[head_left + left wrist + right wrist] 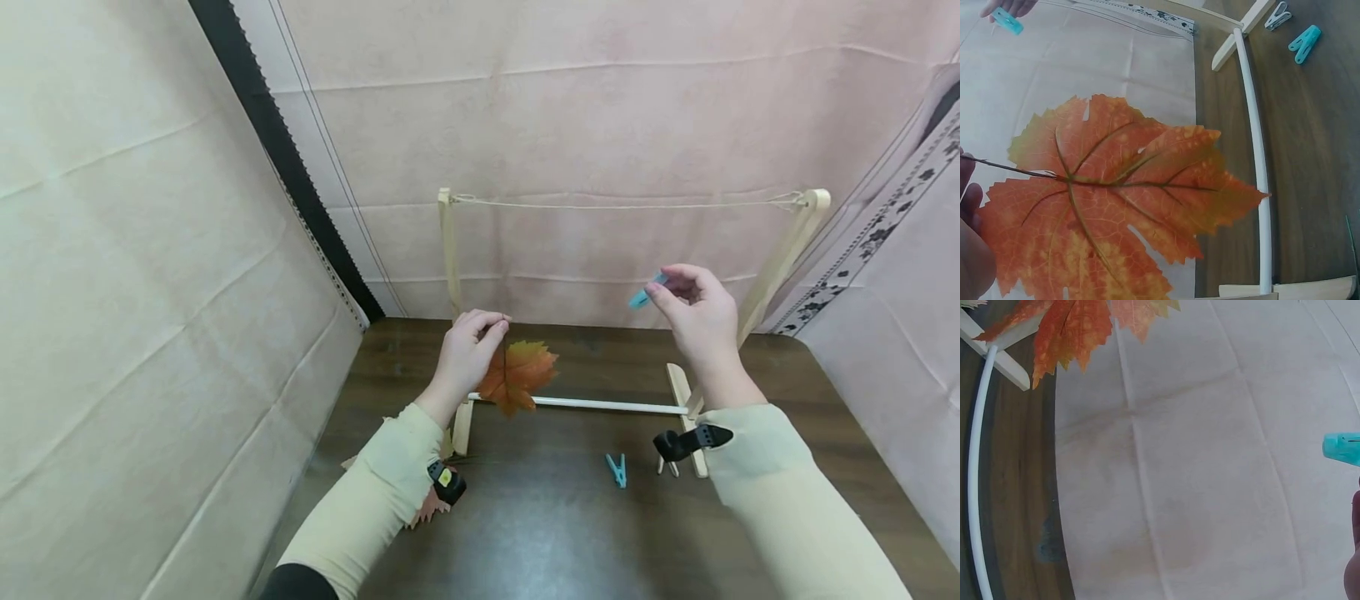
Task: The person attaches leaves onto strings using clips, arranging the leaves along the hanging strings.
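Observation:
Between thumb and fingers, my left hand (470,348) pinches the thin stem of an orange leaf (519,375). The leaf hangs below the fingertips, its blade spread wide in the left wrist view, green along parts of its edge. My right hand (699,312) holds a light blue clothespin (642,297) by one end, raised in front of the back cloth. Above and behind both hands, a thin string (615,206) runs between two wooden posts. Neither hand touches the string.
A white rod (607,405) joins the wooden feet of the stand. On the dark table lie a second blue clothespin (617,471) and a pale clothespin (667,467) near the right foot (678,385). More leaves (429,508) lie partly hidden under my left forearm.

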The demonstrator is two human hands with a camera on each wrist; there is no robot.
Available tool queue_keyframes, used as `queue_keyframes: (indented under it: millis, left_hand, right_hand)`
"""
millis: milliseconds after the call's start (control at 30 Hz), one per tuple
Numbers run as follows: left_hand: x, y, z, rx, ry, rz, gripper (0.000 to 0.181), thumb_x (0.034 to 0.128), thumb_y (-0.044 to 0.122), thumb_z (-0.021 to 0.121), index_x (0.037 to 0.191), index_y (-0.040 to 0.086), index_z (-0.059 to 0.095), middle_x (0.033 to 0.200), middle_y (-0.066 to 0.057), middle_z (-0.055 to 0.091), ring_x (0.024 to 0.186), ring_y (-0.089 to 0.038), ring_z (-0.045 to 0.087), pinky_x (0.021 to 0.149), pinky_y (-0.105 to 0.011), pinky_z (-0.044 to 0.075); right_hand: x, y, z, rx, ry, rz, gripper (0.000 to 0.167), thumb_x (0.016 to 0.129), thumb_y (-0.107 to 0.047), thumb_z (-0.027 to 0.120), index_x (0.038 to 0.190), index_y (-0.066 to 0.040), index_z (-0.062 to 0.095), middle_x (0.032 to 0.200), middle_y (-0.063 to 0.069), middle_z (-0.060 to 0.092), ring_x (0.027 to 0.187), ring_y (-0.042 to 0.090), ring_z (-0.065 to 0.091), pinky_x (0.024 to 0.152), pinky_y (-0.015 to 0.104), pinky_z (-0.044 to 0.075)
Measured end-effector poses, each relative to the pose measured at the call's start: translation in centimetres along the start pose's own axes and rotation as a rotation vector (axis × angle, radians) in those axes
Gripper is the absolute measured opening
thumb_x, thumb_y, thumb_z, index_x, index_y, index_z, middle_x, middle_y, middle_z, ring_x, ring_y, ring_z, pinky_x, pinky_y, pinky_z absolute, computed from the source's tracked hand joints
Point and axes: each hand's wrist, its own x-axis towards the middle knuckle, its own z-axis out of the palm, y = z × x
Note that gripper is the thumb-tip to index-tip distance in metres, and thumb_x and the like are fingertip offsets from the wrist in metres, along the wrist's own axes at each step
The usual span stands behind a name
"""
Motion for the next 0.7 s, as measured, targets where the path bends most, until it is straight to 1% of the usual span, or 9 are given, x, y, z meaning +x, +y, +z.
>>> queue_keyframes:
  millis: [167,267,400,533,700]
  left_hand:
    - [0.6,0.5,0.2,0.005,0.009,0.007,0.018,0.0953,0.020,0.056,0.102,0.011,0.070,0.098,0.003,0.064,0.093,-0.011,0.051,0.080,-0.033,0.044]
    - [1.0,0.9,0.0,0.004,0.020,0.022,0.018,0.0951,0.019,0.056,0.102,0.010,0.070,0.097,0.001,0.065,0.091,-0.013,0.052,0.078,-0.034,0.045]
    - [1.5,1.5,-0.7,0.010,0.038,0.020,0.018,0.0949,0.019,0.056,0.102,0.009,0.071,0.096,0.000,0.065,0.087,-0.014,0.052,0.075,-0.031,0.044]
    - [1.9,2.0,-1.2,0.006,0.045,0.008,0.018,0.0949,0.019,0.057,0.101,0.010,0.071,0.095,0.001,0.064,0.087,-0.013,0.051,0.073,-0.030,0.042]
    - [2.4,2.5,-1.3,0.020,0.042,0.036,0.019,0.0946,0.018,0.057,0.102,0.008,0.071,0.094,-0.001,0.065,0.088,-0.014,0.052,0.075,-0.031,0.042]
  right_hand:
    - [0.2,-0.5,-0.1,0.005,0.015,-0.026,0.033,0.081,-0.008,0.073,0.110,0.003,0.061,0.085,-0.011,0.059,0.081,0.004,0.055,0.073,0.013,0.044]
    - [0.2,-1.2,0.1,0.026,0.013,-0.058,0.033,0.081,-0.007,0.073,0.110,0.004,0.061,0.084,-0.011,0.059,0.081,0.004,0.055,0.073,0.014,0.044]
    - [0.1,-2.3,0.5,0.026,-0.015,-0.094,0.033,0.081,-0.008,0.073,0.110,0.003,0.061,0.085,-0.011,0.059,0.082,0.005,0.055,0.073,0.013,0.044]
    - [0.2,-3.2,0.6,0.019,-0.038,-0.107,0.033,0.081,-0.009,0.073,0.110,0.003,0.061,0.086,-0.011,0.059,0.083,0.005,0.055,0.074,0.014,0.044]
    - [0.8,-4.0,0.1,-0.001,-0.012,-0.135,0.033,0.081,-0.007,0.073,0.110,0.004,0.062,0.084,-0.013,0.059,0.081,0.005,0.055,0.072,0.014,0.044]
